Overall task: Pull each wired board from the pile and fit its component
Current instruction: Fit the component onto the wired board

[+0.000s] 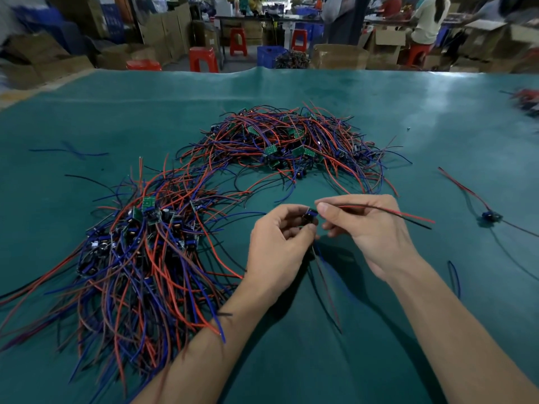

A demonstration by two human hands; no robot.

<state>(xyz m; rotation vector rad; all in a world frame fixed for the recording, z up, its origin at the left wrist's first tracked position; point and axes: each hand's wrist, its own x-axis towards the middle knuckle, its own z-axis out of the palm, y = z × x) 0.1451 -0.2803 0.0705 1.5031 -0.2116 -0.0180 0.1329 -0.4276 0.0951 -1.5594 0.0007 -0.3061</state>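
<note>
A small wired board point(310, 216) with a dark blue part is held above the green table between both hands. My left hand point(277, 243) grips it from the left and below, fingers curled round it. My right hand point(364, 228) pinches the board's red and black wires point(408, 215) close to the board; they stick out to the right. Blue and dark wires hang down below the board. A large pile of wired boards point(145, 243) lies at the left, and a second pile point(291, 144) lies further back.
One finished-looking wired board point(491, 216) lies alone at the right on the green table cover point(379, 112). Loose blue wires point(73, 151) lie at the far left and one point(455, 278) by my right forearm. Red stools, boxes and seated people are beyond the table.
</note>
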